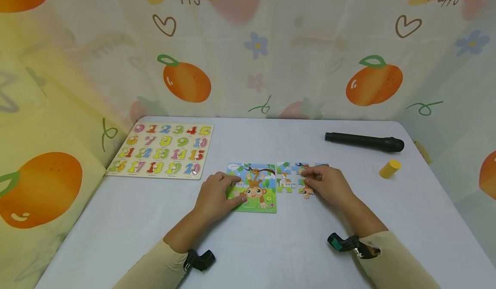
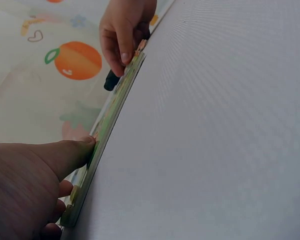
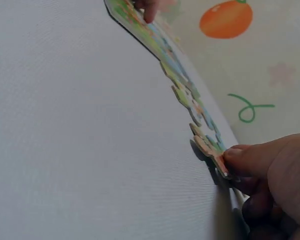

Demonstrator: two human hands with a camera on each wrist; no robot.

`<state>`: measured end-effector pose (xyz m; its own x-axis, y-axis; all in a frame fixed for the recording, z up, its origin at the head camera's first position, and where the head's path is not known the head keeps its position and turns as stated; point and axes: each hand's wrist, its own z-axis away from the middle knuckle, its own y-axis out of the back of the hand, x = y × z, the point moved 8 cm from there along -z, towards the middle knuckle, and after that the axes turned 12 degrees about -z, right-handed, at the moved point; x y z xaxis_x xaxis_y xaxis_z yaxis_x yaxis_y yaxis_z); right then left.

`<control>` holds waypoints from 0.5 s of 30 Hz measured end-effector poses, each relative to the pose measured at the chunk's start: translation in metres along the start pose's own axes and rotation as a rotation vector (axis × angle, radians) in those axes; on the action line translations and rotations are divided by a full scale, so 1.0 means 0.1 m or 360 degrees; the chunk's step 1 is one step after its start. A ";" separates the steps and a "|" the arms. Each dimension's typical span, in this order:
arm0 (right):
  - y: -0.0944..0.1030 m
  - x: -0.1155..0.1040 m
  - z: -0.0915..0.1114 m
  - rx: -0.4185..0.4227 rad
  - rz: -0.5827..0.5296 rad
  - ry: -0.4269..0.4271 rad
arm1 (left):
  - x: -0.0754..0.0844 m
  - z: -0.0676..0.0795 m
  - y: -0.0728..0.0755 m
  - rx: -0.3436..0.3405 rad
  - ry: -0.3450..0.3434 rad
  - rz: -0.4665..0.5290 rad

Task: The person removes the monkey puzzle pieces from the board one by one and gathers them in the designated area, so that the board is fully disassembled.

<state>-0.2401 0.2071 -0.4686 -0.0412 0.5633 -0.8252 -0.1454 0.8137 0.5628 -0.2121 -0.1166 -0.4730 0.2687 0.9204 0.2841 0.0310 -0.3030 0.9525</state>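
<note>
A square monkey puzzle (image 1: 255,209) lies on the white table, its picture showing a hanging monkey on green and blue. My left hand (image 1: 215,196) rests on its left side, thumb and index finger spread on its face. Loose puzzle pieces (image 1: 284,184) sit just right of the board. Over the right part of them, my right hand (image 1: 328,184) pinches a puzzle piece (image 3: 210,150) between thumb and fingers. In the right wrist view that piece is tilted, with a dark shadow beneath it. The right hand hides part of the pieces in the head view.
A number board (image 1: 162,150) with colourful numerals lies at the back left of the table (image 1: 294,246). At the back right are a black microphone-shaped object (image 1: 364,142) and a yellow cylinder (image 1: 389,169). A fruit-patterned cloth (image 1: 232,65) hangs behind the table.
</note>
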 end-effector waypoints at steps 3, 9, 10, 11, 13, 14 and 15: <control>0.01 -0.01 0.02 0.0038 0.0049 0.0044 | 0.00 0.00 0.00 -0.0005 0.0003 -0.0003; 0.01 -0.02 0.03 0.0096 0.0049 0.0105 | 0.00 0.01 -0.01 -0.0021 0.0005 -0.0007; 0.02 -0.01 0.03 0.0105 0.0031 0.0100 | 0.00 0.01 -0.01 -0.0017 0.0002 -0.0007; 0.02 0.00 0.03 0.0113 0.0000 0.0091 | 0.00 0.01 -0.01 -0.0015 0.0000 -0.0005; 0.04 0.01 0.02 0.0127 -0.0046 0.0072 | 0.00 0.01 0.00 -0.0017 -0.0004 0.0003; 0.05 0.01 0.01 0.0130 -0.0060 0.0065 | 0.00 0.01 0.00 -0.0015 -0.0007 0.0005; 0.06 0.00 0.01 0.0134 -0.0070 0.0059 | 0.01 0.01 0.01 -0.0013 -0.0010 0.0006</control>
<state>-0.2402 0.2125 -0.4649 -0.0733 0.5224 -0.8495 -0.0645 0.8476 0.5268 -0.2109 -0.1165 -0.4721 0.2749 0.9176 0.2870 0.0221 -0.3045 0.9523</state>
